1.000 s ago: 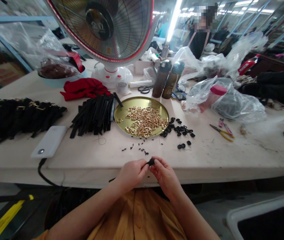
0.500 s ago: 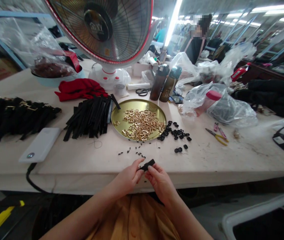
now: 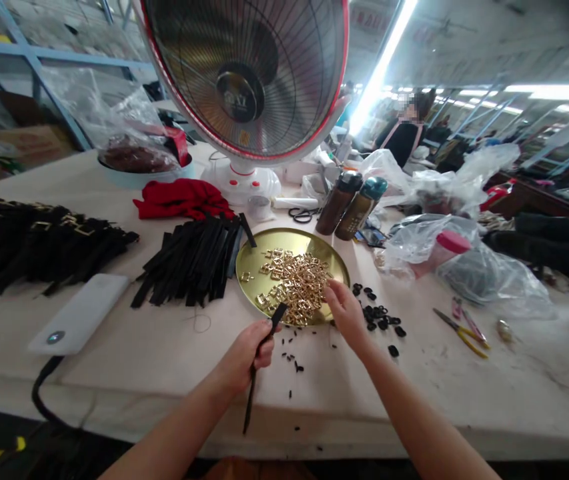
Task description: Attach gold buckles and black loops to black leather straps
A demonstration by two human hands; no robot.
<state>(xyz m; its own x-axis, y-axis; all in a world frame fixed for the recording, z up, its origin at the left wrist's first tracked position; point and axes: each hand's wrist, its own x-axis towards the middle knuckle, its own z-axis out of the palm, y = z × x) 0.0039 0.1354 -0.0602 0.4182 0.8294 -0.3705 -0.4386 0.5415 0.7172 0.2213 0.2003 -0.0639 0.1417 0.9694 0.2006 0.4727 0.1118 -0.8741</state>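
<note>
My left hand [image 3: 249, 353] is closed around a narrow black strap [image 3: 260, 365], whose top end points up toward the gold tray and whose tail hangs below my fist. My right hand [image 3: 345, 309] reaches over the near right rim of the round gold tray [image 3: 254, 248], fingers bent down among the gold buckles [image 3: 295, 283] heaped in it. Whether it has a buckle between its fingers is hidden. Small black rings [image 3: 377, 315] lie on the table just right of that hand, and tiny black bits [image 3: 291, 359] are scattered between my hands.
A bundle of black straps [image 3: 195, 261] lies left of the tray, with buckled straps [image 3: 34, 241] and a white power bank [image 3: 82, 313] farther left. Behind stand a fan [image 3: 247, 73], red cloth [image 3: 182, 199], two bottles [image 3: 348, 204], plastic bags [image 3: 464, 267]. Pliers [image 3: 464, 327] lie right. Another person sits far back.
Both hands were together at the table's near edge on the strap's end. Now the left alone holds the strap, lifted forward, and the right has reached into the tray of buckles.
</note>
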